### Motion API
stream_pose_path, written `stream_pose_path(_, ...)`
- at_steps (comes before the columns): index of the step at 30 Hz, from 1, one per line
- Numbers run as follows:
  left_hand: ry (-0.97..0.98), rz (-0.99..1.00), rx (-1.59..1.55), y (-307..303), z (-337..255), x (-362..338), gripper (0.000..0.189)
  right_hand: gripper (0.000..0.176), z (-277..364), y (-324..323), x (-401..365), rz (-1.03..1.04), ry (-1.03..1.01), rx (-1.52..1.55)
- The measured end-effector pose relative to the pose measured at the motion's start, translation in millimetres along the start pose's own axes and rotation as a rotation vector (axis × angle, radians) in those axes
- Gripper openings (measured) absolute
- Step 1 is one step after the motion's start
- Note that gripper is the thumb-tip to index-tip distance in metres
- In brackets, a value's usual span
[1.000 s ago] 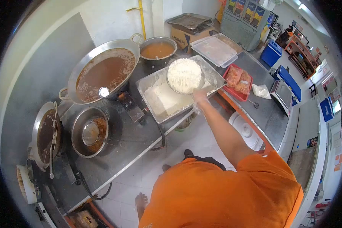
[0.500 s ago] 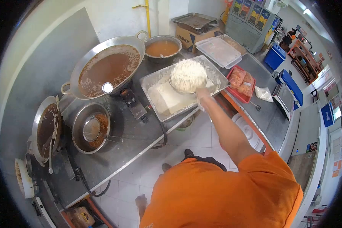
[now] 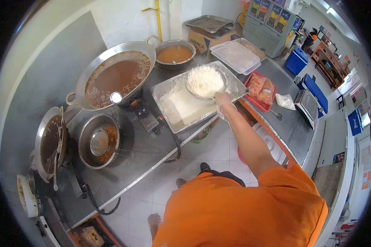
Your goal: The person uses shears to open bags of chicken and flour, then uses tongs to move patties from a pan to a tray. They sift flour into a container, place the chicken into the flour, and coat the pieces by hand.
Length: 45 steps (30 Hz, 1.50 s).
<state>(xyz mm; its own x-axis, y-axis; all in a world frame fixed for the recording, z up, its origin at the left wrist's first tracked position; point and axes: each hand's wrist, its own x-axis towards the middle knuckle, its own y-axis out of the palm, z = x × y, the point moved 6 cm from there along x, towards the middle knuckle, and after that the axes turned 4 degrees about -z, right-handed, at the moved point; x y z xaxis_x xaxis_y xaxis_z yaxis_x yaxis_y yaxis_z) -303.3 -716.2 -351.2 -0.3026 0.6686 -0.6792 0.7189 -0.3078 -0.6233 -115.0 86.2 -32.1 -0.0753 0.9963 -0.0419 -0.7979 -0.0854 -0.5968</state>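
My right hand point(image 3: 223, 101), in a clear plastic glove, grips the near rim of a round metal strainer bowl point(image 3: 205, 81) heaped with white, flour-coated shreds. The bowl hangs over the far right part of a large steel tray point(image 3: 160, 87) that holds a bed of white flour point(image 3: 181, 108). My arm reaches out from my orange shirt across the table's front edge. My left hand is out of sight.
A big wok of brown oil point(image 3: 115, 76) and a smaller pot point(image 3: 175, 53) stand behind the tray. A pan with a skimmer point(image 3: 99, 142) and another pan point(image 3: 49, 142) sit at the left. A red tray of food point(image 3: 259, 86), clear lidded boxes point(image 3: 235, 53) and a scale point(image 3: 305, 103) lie to the right.
The bowl was lifted and tipped half a second ago; it now sits lower and more level over the tray, with my hand slightly further right.
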Motion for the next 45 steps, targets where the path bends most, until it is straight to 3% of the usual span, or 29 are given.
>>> stream_pose_path(1, 0.025, -0.034, 0.083, -2, -2, 5, 0.015, 0.027, 15, -13, -15, -0.001, 0.203, 0.216)
stream_pose_path(2, 0.048, -0.069, 0.167, -4, -4, 9, 0.014, 0.027, 11, -8, -14, -0.003, 0.195, 0.216)
stream_pose_path(3, -0.154, -0.019, -0.237, 2, 8, 11, 0.013, 0.029, 13, -10, -19, -0.087, 0.002, -0.059)
stream_pose_path(5, -0.600, -0.205, -1.195, -16, -4, -8, 0.011, 0.031, 17, -12, -22, -0.168, -0.185, -0.334)
stream_pose_path(7, -0.609, -0.234, -1.196, -29, -9, -10, 0.012, 0.036, 7, -11, -10, -0.056, 0.185, -0.015)
stream_pose_path(8, -0.619, -0.261, -1.207, -34, -11, -8, 0.012, 0.036, 5, -9, -9, -0.058, 0.180, -0.012)
stream_pose_path(11, -0.672, -0.328, -1.240, -37, -25, -17, 0.013, 0.036, 0, 5, -8, -0.008, -0.135, -0.228)
stream_pose_path(14, -0.713, -0.267, -1.103, -50, -39, -29, 0.013, 0.034, -5, 21, -10, 0.134, -0.111, -0.043)
stream_pose_path(16, -0.706, -0.265, -1.170, -42, -27, -18, 0.011, 0.035, -2, 14, -20, 0.092, 0.164, 0.377)
stream_pose_path(17, -0.707, -0.253, -1.234, -21, -8, -10, 0.010, 0.035, 2, 13, -29, 0.093, 0.163, 0.373)
stream_pose_path(18, -0.407, -0.067, -1.208, 3, 7, 7, 0.010, 0.036, 6, 6, -40, -0.038, 0.115, 0.123)
stream_pose_path(19, -0.410, -0.067, -1.209, 17, 18, 8, 0.010, 0.037, 12, -2, -48, -0.165, 0.066, -0.124)
stream_pose_path(20, -0.014, -0.070, -0.587, 5, 5, 12, 0.012, 0.037, 16, -5, -48, -0.162, 0.069, -0.120)
stream_pose_path(21, 0.292, -0.281, 0.051, -12, -14, 6, 0.014, 0.036, 20, -4, -42, -0.086, 0.115, -0.073)
stream_pose_path(23, -0.331, -0.058, -0.883, 6, 14, 9, 0.016, 0.035, 21, 0, -40, -0.008, 0.155, -0.026)
stream_pose_path(24, -0.676, -0.145, -1.235, 4, 15, -3, 0.017, 0.038, 15, 1, -44, -0.046, 0.098, -0.090)
stream_pose_path(26, -0.694, -0.152, -1.204, 0, -3, -14, 0.017, 0.041, 1, 10, -32, -0.081, 0.044, -0.157)
stream_pose_path(29, -0.728, -0.194, -1.082, -19, -8, -24, 0.017, 0.040, -19, 29, -3, 0.072, 0.123, -0.090)
stream_pose_path(31, -0.736, -0.213, -1.052, -25, -10, -20, 0.017, 0.038, -8, 26, 2, 0.020, -0.177, -0.179)
stream_pose_path(32, -0.725, -0.217, -1.099, -22, -10, -20, 0.017, 0.038, -11, 27, 6, 0.025, -0.176, -0.183)
stream_pose_path(34, -0.705, -0.225, -1.179, -21, -6, -22, 0.016, 0.036, -11, 33, 8, 0.022, -0.391, -0.604)
stream_pose_path(35, -0.691, -0.232, -1.218, -22, -3, -20, 0.016, 0.036, 10, 20, -7, 0.023, -0.385, -0.603)
stream_pose_path(37, -0.675, -0.244, -1.257, -29, -1, -20, 0.016, 0.033, 67, -30, -54, -0.003, 0.258, 0.130)
stream_pose_path(38, -0.663, -0.256, -1.241, -35, -10, -19, 0.015, 0.029, 28, -10, -11, -0.103, -0.035, -0.161)
stream_pose_path(39, -0.656, -0.263, -1.223, -41, -20, -22, 0.014, 0.029, 13, -4, -3, -0.099, -0.038, -0.166)
stream_pose_path(41, -0.641, -0.276, -1.177, -52, -34, -29, 0.013, 0.028, 20, 17, -8, 0.038, -0.578, -0.827)
stream_pose_path(42, -0.633, -0.284, -1.149, -58, -37, -33, 0.013, 0.028, 18, 15, -3, 0.040, -0.574, -0.826)
stream_pose_path(44, -0.653, -0.266, -1.223, -40, -19, -24, 0.012, 0.029, -5, -1, 23, -0.008, 0.107, -0.078)
stream_pose_path(45, -0.674, -0.239, -1.310, -28, -16, -18, 0.013, 0.029, -6, 2, 26, -0.009, 0.100, -0.081)
